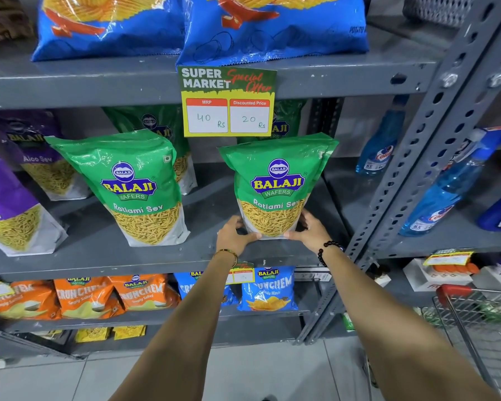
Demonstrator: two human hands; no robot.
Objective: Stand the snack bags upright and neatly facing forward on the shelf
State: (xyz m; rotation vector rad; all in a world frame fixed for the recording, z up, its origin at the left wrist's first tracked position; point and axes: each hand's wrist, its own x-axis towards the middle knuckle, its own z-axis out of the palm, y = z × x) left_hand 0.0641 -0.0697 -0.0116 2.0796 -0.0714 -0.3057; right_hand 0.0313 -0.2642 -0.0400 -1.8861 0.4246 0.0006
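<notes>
A green Ratlami Sev bag (275, 180) stands upright and faces forward on the grey middle shelf (104, 256). My left hand (233, 235) grips its lower left corner and my right hand (308, 230) grips its lower right corner. A second green Ratlami Sev bag (133, 186) stands to the left, leaning a little left. Two more green bags stand behind, partly hidden by a price card (227, 101). Purple Aloo Sev bags (9, 198) stand at the far left.
Blue chip bags (272, 27) fill the shelf above. Orange (84, 296) and blue Crunchem bags (268, 290) sit on the shelf below. Blue spray bottles (446, 186) stand on the rack to the right. A wire trolley with a red handle (457, 290) is at the lower right.
</notes>
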